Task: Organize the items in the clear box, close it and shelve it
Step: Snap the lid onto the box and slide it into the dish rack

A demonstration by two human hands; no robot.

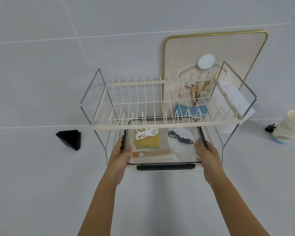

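Note:
The clear box [165, 165], lid on with black latches, sits partly under the upper tier of a white wire rack [165, 124]. Through the lid I see a coiled white cord [146, 133] on a yellow cloth [147, 142], a black cable [180, 137] on a white round pad, and a tan strip [150, 153]. My left hand [120, 155] grips the box's left side by its latch. My right hand [207, 155] grips the right side. The box's far end is hidden beneath the rack's top tier.
A gold-rimmed pink board [211, 48] leans on the wall behind the rack. A black wedge-shaped object [70, 139] lies at left. A paper cup [291, 126] and a small black clip [270, 128] are at right. White cloth [233, 97] hangs off the rack's right end.

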